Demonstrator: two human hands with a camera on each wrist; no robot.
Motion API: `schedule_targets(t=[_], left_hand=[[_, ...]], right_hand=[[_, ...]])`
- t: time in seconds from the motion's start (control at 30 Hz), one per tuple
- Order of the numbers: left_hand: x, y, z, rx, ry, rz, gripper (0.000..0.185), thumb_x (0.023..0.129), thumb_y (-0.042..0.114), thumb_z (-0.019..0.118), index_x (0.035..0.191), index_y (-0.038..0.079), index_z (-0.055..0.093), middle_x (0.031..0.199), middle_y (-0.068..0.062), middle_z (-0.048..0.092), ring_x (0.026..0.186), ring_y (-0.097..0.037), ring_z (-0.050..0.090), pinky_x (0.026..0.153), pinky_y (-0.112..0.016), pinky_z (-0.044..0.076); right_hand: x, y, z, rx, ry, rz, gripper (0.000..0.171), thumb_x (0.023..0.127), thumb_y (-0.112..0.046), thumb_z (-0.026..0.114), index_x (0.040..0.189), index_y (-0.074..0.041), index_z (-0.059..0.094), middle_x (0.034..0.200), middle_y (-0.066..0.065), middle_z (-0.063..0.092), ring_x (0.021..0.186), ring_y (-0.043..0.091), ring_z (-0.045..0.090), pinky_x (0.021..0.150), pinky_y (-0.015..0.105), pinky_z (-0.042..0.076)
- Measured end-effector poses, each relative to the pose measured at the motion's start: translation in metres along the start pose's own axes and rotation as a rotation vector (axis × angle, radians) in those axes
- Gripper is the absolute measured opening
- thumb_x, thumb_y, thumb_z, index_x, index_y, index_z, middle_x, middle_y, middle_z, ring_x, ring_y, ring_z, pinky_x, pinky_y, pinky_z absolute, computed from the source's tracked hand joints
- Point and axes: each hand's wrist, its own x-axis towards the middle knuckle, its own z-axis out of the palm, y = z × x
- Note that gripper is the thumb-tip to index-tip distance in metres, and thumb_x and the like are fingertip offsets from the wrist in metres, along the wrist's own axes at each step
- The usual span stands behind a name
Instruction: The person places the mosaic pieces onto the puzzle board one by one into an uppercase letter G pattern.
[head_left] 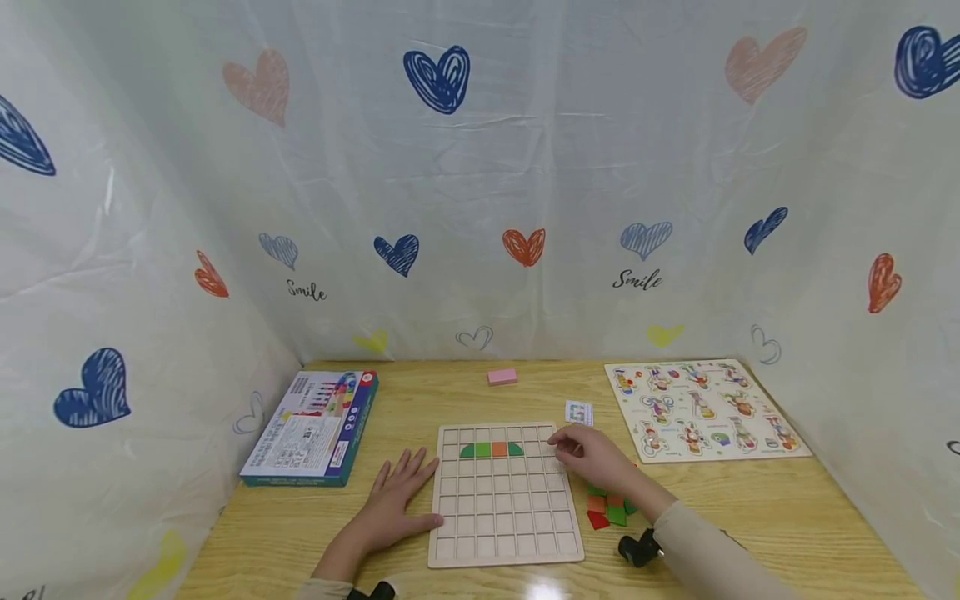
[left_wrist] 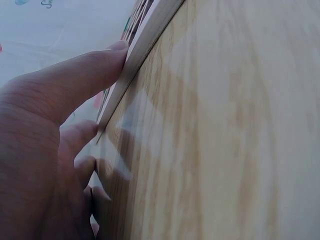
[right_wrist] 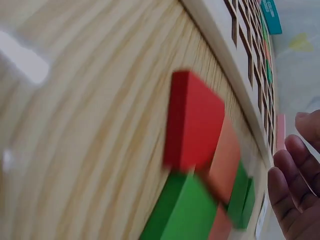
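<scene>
A pale wooden grid board lies flat in the middle of the table. In a row near its far side sit a green rounded piece, a green square, an orange square and another green rounded piece. My left hand rests beside the board with fingers spread, its thumb touching the board's side. My right hand is over the board's far right edge, its fingers loosely bent, with nothing visible in them. Loose red, orange and green blocks lie below it.
A boxed set lies at the left. A picture board is at the right, partly behind the right arm's side. A pink block and a small printed card lie beyond the grid board. A hanging curtain encloses the table.
</scene>
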Motion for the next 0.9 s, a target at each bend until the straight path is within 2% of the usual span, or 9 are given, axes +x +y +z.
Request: schedule_targets(t=[0.23,0.4,0.6,0.77,0.9], left_hand=[[0.0,0.0,0.001,0.009,0.003,0.001,0.09,0.088,0.061,0.069,0.16,0.018,0.037,0.168,-0.013,0.02,0.155,-0.04,0.006,0.122,-0.059,-0.006],[-0.001,0.0,0.001,0.002,0.022,0.015,0.09,0.087,0.059,0.071,0.159,0.016,0.038,0.168,-0.014,0.021,0.155,-0.042,0.008,0.121,-0.061,-0.005],[-0.001,0.0,0.0,0.007,0.015,0.014,0.09,0.088,0.059,0.07,0.159,0.016,0.037,0.168,-0.014,0.02,0.155,-0.042,0.007,0.121,-0.061,-0.006],[0.0,0.001,0.0,0.007,0.002,0.016,0.09,0.088,0.058,0.07,0.16,0.015,0.036,0.168,-0.015,0.019,0.155,-0.042,0.006,0.121,-0.062,-0.006],[0.0,0.003,-0.001,0.007,0.003,0.015,0.089,0.088,0.058,0.069,0.159,0.015,0.036,0.168,-0.015,0.019,0.155,-0.042,0.006,0.121,-0.061,-0.006]], right_hand=[[-0.03,0.018,-0.026,-0.007,0.046,0.067,0.019,0.099,-0.013,0.067,0.117,-0.01,0.071,0.103,-0.004,0.068,0.091,0.007,0.062,0.077,0.027,0.055],[-0.044,0.025,-0.036,-0.027,0.06,0.095,0.019,0.099,-0.014,0.067,0.117,-0.01,0.071,0.103,-0.005,0.068,0.091,0.007,0.062,0.076,0.027,0.055],[-0.047,0.027,-0.032,-0.034,0.037,0.129,0.02,0.097,-0.012,0.069,0.117,-0.009,0.071,0.103,-0.004,0.065,0.088,0.007,0.06,0.074,0.027,0.054],[-0.042,0.024,-0.022,-0.124,0.044,0.201,0.018,0.093,-0.019,0.075,0.11,-0.014,0.073,0.1,-0.006,0.063,0.086,0.006,0.056,0.076,0.028,0.052],[-0.038,0.018,-0.018,-0.155,0.053,0.256,0.015,0.09,-0.017,0.078,0.104,-0.015,0.074,0.094,-0.006,0.061,0.083,0.008,0.054,0.074,0.029,0.051]])
